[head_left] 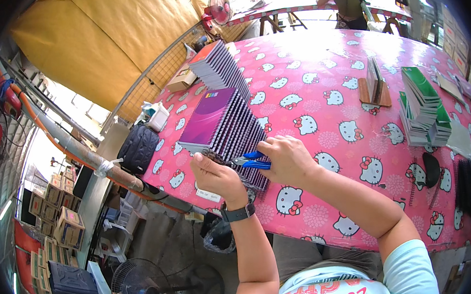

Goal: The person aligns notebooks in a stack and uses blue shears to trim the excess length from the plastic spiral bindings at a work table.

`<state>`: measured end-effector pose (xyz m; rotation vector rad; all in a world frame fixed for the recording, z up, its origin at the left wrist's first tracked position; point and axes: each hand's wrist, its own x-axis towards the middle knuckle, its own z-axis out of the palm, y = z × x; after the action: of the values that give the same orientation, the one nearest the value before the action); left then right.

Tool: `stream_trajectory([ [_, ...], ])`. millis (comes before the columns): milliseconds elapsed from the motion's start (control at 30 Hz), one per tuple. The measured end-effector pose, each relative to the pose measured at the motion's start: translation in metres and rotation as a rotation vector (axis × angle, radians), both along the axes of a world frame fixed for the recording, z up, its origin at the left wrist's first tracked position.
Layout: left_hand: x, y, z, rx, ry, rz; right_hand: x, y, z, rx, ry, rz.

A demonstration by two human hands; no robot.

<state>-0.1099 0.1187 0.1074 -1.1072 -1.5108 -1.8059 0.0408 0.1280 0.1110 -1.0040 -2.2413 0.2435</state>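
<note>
My right hand is closed on a pair of blue-handled pliers. Their metal jaws point left, toward a dark wire coil next to my left thumb. My left hand is closed round what looks like a spiral-bound notebook held edge-on; the hand hides most of it. A small white printed strip shows under that hand. Just beyond both hands rises a tall stack of purple spiral notebooks, coils facing right. Behind it stands another stack of spiral notebooks with an orange-red cover on top.
The pink patterned table holds green notebooks, a wooden stand and black coils at right. A black bag and pole lie left. A floor fan stands below; a person works at the far table.
</note>
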Motion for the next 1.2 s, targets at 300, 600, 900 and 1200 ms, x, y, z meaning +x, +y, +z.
stream_trajectory([
  [300,-0.04,-0.013,-0.033,-0.096,-0.632,-0.32,0.019,0.005,-0.017,-0.018,0.091,-0.047],
  [600,0.02,-0.022,-0.06,-0.035,-0.521,-0.514,0.006,0.005,-0.031,0.003,0.096,-0.034],
  [900,0.006,-0.007,-0.06,-0.087,-0.143,-0.278,0.0,-0.002,-0.019,-0.022,0.067,-0.034],
  [1200,0.005,-0.002,-0.06,-0.023,-0.079,-0.201,-0.003,-0.001,-0.013,-0.138,-0.038,-0.04],
])
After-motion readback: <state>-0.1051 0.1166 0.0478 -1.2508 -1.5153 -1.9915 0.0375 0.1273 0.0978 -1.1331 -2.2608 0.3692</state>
